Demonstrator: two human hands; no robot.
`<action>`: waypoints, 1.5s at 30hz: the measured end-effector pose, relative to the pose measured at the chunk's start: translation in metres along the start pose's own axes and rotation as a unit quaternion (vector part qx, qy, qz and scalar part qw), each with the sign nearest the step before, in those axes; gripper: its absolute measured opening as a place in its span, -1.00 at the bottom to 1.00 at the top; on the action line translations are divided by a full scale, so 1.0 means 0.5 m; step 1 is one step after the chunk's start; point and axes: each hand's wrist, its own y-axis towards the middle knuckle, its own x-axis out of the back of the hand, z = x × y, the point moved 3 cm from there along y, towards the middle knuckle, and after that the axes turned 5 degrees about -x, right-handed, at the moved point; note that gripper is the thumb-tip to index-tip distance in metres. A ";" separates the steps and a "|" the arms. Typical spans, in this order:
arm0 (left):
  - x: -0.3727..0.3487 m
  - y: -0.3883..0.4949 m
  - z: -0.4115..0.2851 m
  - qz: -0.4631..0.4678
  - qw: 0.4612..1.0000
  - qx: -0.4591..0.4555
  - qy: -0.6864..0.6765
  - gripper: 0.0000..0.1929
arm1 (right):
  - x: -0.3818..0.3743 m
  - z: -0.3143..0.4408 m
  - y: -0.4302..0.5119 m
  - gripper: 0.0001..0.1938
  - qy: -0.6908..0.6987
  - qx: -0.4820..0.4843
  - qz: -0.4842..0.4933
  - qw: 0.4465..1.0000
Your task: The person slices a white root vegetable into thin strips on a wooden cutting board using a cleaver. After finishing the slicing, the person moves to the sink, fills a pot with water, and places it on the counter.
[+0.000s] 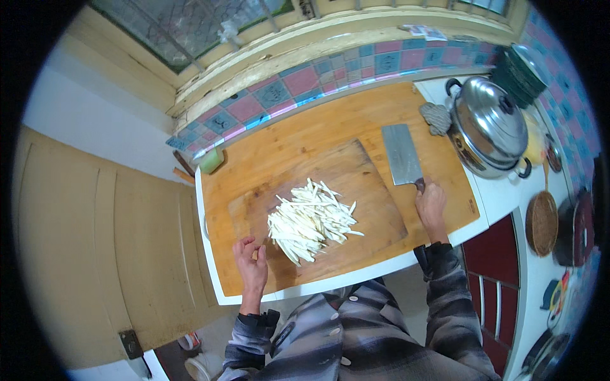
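Pale, thin-cut vegetable strips (312, 221) lie heaped on a worn wooden cutting board (376, 200). That board rests on a larger, lighter wooden board (295, 138). To the right of the heap, my right hand (431, 202) grips the dark handle of a cleaver (401, 153). Its broad steel blade lies flat over the larger board, pointing away from me. My left hand (251, 264) is at the left of the heap, over the near-left corner of the smaller board. Its fingers are curled and apart, and nothing is in them.
A lidded steel pot (491, 126) stands on the right counter beside a grey cloth (435, 119). Behind it is a dark green container (519, 76). A green object (211, 160) sits at the far-left board corner. A wooden door (109, 238) flanks the left side; a tiled wall (295, 85) runs behind.
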 end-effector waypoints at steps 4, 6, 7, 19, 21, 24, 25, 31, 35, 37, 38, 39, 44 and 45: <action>0.004 -0.015 0.018 -0.021 0.999 -0.009 -0.049 -0.92 | 0.073 -0.069 -0.125 -0.80 0.090 -0.065 0.033 0.993; 0.012 -0.027 0.022 -0.030 0.996 -0.023 -0.078 -0.92 | 0.102 -0.112 -0.227 -0.83 0.093 -0.063 0.000 0.994; 0.016 -0.036 0.023 -0.034 0.994 -0.029 -0.095 -0.92 | 0.114 -0.133 -0.289 -0.84 0.170 -0.045 -0.040 0.984; -0.106 -0.190 -0.033 0.158 0.940 -0.048 -0.299 -0.87 | 0.015 -0.327 -0.960 -0.61 0.021 -0.239 0.335 0.911; -0.143 -0.197 -0.062 0.179 0.933 -0.080 -0.303 -0.94 | -0.019 -0.328 -0.996 -0.66 -0.007 -0.226 0.345 0.911; -0.200 -0.225 -0.099 0.266 0.892 -0.109 -0.349 -0.97 | -0.043 -0.346 -1.030 -0.75 0.058 -0.274 0.342 0.897; -0.218 -0.237 -0.112 0.281 0.886 -0.113 -0.350 -0.98 | -0.044 -0.352 -1.042 -0.77 0.107 -0.294 0.329 0.891; -0.302 -0.305 -0.286 0.407 0.843 -0.195 -0.295 -0.93 | 0.033 -0.429 -1.106 -0.79 0.207 -0.315 0.233 0.897; -0.317 -0.406 -0.474 0.459 0.815 -0.260 -0.238 -0.95 | 0.077 -0.543 -1.167 -0.73 0.175 -0.301 0.201 0.916; -0.328 -0.453 -0.577 0.452 0.785 -0.373 -0.202 -0.97 | 0.083 -0.613 -1.205 -0.73 0.149 -0.308 0.192 0.920; -0.337 -0.481 -0.622 0.455 0.779 -0.385 -0.194 -0.95 | 0.077 -0.653 -1.222 -0.74 0.156 -0.341 0.212 0.902; -0.348 -0.508 -0.669 0.459 0.771 -0.401 -0.187 -0.92 | 0.072 -0.690 -1.240 -0.75 0.154 -0.373 0.227 0.886; -0.400 -0.650 -0.859 0.504 0.727 -0.445 -0.139 -0.82 | 0.100 -0.830 -1.345 -0.67 0.174 -0.483 0.118 0.850; -0.410 -0.668 -0.884 0.512 0.721 -0.448 -0.133 -0.80 | 0.113 -0.850 -1.357 -0.62 0.167 -0.492 0.132 0.844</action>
